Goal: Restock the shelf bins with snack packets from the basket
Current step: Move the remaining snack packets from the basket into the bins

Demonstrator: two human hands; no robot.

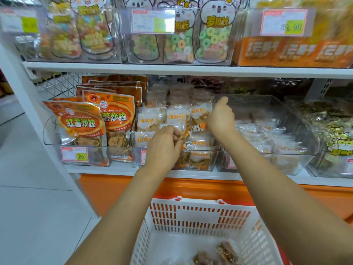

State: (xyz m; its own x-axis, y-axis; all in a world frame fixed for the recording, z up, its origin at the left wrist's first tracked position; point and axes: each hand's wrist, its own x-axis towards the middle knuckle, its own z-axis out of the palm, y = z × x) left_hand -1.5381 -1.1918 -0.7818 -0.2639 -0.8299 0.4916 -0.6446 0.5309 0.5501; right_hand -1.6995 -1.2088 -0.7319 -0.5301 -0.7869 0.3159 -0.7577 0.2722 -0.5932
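A clear shelf bin (200,150) in the middle of the lower shelf holds several small clear snack packets (174,115) with orange lettering. My left hand (164,146) grips one such packet (181,131) at the bin's front. My right hand (221,117) reaches into the bin's right side, its fingers curled against the packets there; what it holds is hidden. Below, a white basket (198,213) with red clips holds a few brown snack packets (227,251) at its bottom.
Left of the bin, orange sweet-potato chip bags (82,123) stand in another bin with a price tag (74,154). A large clear bin (271,131) of pale packets sits to the right. Candy-ring bags (212,39) fill the upper shelf. An orange base panel (118,190) runs under the shelf.
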